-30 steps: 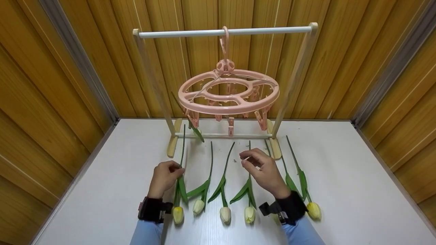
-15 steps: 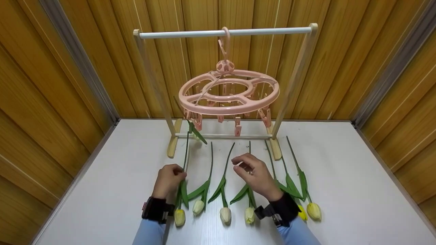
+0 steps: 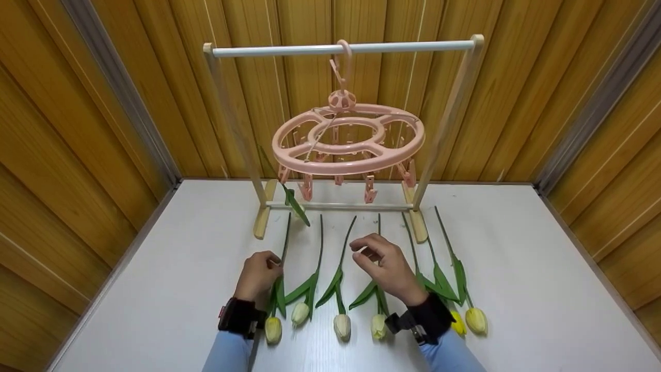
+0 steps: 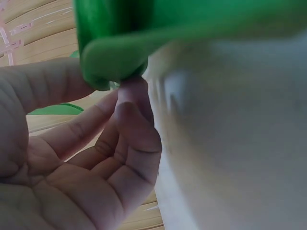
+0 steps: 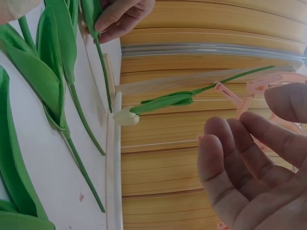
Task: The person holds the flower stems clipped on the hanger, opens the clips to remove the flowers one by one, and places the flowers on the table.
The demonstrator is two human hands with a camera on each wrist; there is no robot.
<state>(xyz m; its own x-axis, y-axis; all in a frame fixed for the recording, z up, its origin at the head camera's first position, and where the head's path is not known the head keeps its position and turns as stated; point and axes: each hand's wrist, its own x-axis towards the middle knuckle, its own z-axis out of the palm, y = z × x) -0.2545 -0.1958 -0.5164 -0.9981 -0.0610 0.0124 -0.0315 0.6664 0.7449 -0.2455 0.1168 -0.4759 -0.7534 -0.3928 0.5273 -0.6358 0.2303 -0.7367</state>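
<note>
My left hand [image 3: 258, 276] pinches the stem of a yellow-white tulip [image 3: 273, 330] just above its leaves, bloom toward me. Up close in the left wrist view, the green leaf base [image 4: 115, 57] sits between thumb and fingertips. The right hand [image 3: 387, 268] hovers over the row of tulips with loosely bent fingers, holding nothing; thumb and fingertips stand apart in the right wrist view. A pink round clip hanger [image 3: 351, 166] hangs ahead of both hands. One white tulip [image 5: 127, 116] dangles bloom-down from a clip [image 5: 229, 94] at its left side.
Several more tulips lie side by side on the white table [image 3: 537, 289], including a pale one [image 3: 342, 328] in the middle and a yellow one [image 3: 476, 321] at right. A wooden stand with a white rod [image 3: 279, 51] carries the hanger. Wood-patterned panels [image 3: 155, 103] enclose the table.
My left hand has shifted slightly right, and the held tulip's stem tip has moved right and toward me. The right hand has moved left. The hanger has turned a little, its front clips drifting right.
</note>
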